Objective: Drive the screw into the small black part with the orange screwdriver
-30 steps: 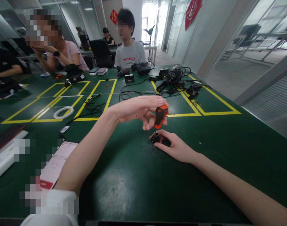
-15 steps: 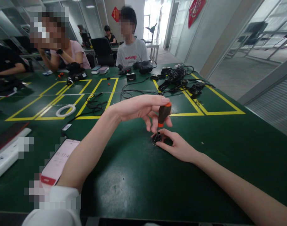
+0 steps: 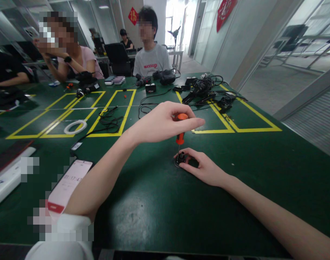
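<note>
My left hand [image 3: 162, 122] is wrapped round the orange and black handle of a screwdriver [image 3: 180, 138], held upright with its thin shaft pointing down. The tip meets a small dark part [image 3: 181, 157] lying on the green table [image 3: 154, 209]. My right hand [image 3: 201, 168] rests on the table with thumb and forefinger pinched around that part, holding it in place.
A phone [image 3: 67, 184] lies at the near left, beside a white power strip [image 3: 5, 180]. Farther back are a white tape ring [image 3: 75, 127], black cables [image 3: 108, 121], a tangle of black gear [image 3: 205, 92] and yellow floor-tape boxes. Several people sit at the table's far side.
My left hand has closed over the screwdriver handle and turned it more upright; before, the fingers held the handle loosely at a tilt. My right hand and the part stay put.
</note>
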A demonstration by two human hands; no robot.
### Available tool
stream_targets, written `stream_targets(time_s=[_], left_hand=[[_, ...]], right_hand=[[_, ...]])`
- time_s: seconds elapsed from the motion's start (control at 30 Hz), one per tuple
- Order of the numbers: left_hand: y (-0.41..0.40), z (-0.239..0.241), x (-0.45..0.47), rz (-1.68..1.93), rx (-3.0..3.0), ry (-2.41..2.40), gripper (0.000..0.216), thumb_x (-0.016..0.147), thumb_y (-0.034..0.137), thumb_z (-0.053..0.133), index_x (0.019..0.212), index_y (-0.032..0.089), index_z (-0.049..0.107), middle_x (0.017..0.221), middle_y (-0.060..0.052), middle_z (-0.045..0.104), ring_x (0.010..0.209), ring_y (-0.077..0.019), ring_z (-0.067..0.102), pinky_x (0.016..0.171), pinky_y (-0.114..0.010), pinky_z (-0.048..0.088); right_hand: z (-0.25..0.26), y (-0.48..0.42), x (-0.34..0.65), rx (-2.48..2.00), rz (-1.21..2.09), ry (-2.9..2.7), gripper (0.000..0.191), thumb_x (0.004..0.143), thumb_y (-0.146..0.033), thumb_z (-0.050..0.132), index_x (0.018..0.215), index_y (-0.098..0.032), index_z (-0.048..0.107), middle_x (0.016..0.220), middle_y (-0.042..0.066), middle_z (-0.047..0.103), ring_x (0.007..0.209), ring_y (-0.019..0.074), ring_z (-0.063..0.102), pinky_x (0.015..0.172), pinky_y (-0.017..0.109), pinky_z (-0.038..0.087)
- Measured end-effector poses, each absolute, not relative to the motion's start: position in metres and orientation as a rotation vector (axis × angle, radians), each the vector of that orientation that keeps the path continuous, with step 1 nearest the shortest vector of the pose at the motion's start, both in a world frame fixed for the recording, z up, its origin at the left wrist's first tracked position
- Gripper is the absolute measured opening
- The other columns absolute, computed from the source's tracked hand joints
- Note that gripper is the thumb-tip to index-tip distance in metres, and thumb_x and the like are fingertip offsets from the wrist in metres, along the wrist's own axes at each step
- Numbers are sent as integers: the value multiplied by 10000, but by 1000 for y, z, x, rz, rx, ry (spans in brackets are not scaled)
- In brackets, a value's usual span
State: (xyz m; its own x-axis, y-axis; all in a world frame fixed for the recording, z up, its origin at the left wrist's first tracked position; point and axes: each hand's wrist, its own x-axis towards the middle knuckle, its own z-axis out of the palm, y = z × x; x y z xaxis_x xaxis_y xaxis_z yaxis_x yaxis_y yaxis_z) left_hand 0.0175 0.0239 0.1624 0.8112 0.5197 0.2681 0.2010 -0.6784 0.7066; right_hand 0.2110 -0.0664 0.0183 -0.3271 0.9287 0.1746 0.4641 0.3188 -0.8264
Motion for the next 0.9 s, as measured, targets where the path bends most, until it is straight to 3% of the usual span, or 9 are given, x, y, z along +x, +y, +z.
stream_targets(time_s=[0.07, 0.27, 0.4, 0.5, 0.67, 0.9], left_hand=[[17, 162, 20, 756, 2547, 611, 289, 983, 399, 625, 876, 161, 749, 761, -9, 702, 678, -107, 581, 665, -247, 405], [6, 161, 23, 748, 2864, 705, 463, 1015, 545, 502, 815, 181, 706, 670, -16, 657, 607, -141, 550, 627, -286, 340], [7, 162, 20, 742, 2902, 682, 217, 877, 360, 581, 944, 183, 688, 866, -41, 729, 757, -191, 622, 677, -310, 414], [9, 161, 18, 714, 2859, 505, 260, 845, 250, 560, 1054, 165, 687, 1019, -61, 737, 858, -194, 648, 744, -313, 478], [10, 159, 18, 684, 2921, 424, 349, 960, 170, 441, 1232, 182, 658, 1164, -76, 733, 1003, -198, 688, 837, -312, 515], [7, 163, 13, 595, 2939, 361, 520, 861, 113, 510, 1365, 201, 599, 1216, -76, 686, 982, -179, 679, 785, -263, 510]], right_hand=[[19, -66, 211, -1230, 902, -1920, 187, 956, -325, 651, 1116, -229, 663, 1085, 78, 774, 839, 209, 705, 803, 369, 621], [20, -66, 210, -1228, 899, -1922, 163, 959, -332, 636, 1084, -235, 679, 1060, 73, 778, 903, 232, 720, 838, 389, 622], [19, -66, 210, -1221, 884, -1922, 169, 950, -333, 642, 1079, -232, 683, 1050, 71, 779, 885, 232, 719, 822, 388, 622], [18, -66, 210, -1214, 873, -1917, 156, 950, -333, 645, 1063, -229, 675, 1043, 71, 777, 886, 230, 722, 812, 379, 618], [16, -66, 210, -1219, 870, -1926, 149, 955, -307, 654, 1083, -232, 669, 1064, 67, 780, 876, 218, 730, 812, 370, 628], [13, -66, 211, -1219, 853, -1921, 144, 950, -331, 658, 1060, -239, 677, 1028, 58, 781, 869, 225, 730, 797, 368, 627]])
